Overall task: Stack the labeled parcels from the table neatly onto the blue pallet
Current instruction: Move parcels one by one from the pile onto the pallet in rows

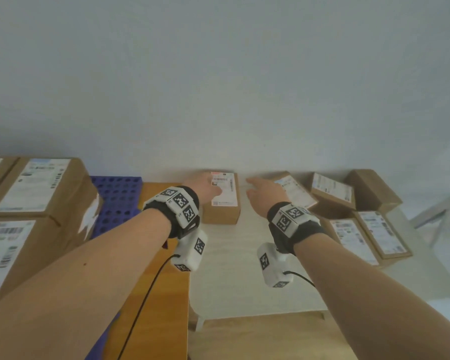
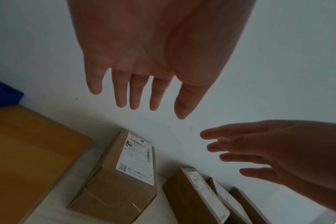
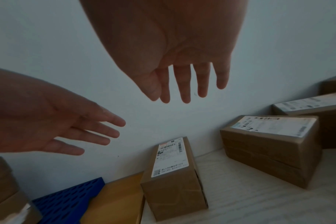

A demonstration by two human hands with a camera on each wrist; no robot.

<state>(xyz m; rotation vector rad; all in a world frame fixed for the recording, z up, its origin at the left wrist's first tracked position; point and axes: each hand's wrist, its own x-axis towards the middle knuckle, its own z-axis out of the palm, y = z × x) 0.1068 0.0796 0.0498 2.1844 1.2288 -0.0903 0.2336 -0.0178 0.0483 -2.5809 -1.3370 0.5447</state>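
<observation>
A narrow brown parcel [image 1: 222, 201] with a white label stands on the white table [image 1: 244, 268] by the wall; it shows too in the left wrist view [image 2: 125, 178] and the right wrist view [image 3: 173, 174]. My left hand [image 1: 203, 187] hovers over its left side, fingers straight and spread [image 2: 136, 97], holding nothing. My right hand [image 1: 264, 192] is just right of it, also open with fingers extended [image 3: 182, 89]. The blue pallet [image 1: 115, 201] lies left, carrying two large labeled boxes [image 1: 37, 188].
Several more labeled parcels [image 1: 348, 203] crowd the table's right end, two of them [image 1: 369, 237] nearer me. An orange-brown surface [image 1: 161, 294] separates pallet and table. A white wall rises directly behind. A cable hangs from each wrist camera.
</observation>
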